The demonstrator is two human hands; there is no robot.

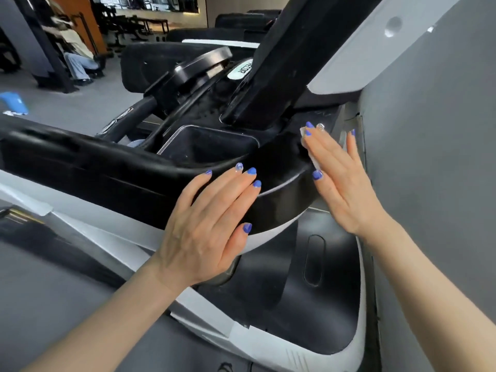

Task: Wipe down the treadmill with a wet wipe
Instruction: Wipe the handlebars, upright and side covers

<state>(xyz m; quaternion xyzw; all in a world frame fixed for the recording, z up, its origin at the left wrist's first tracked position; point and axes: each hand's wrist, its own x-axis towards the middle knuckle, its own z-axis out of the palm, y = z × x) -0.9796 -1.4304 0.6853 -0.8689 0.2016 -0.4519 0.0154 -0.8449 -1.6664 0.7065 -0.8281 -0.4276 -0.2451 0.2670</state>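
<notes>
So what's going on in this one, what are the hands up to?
A person is cleaning a treadmill in a gym. The right hand presses a white wet wipe flat against the right end of the black console, fingers straight, with only the wipe's edges showing from under them. The left hand rests open on the curved front edge of the console, steadying. Just behind the hands sits an open black storage tray.

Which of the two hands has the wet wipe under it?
The right hand: the white wet wipe shows beneath its flat fingers. The left hand rests bare on the black treadmill console.
</notes>
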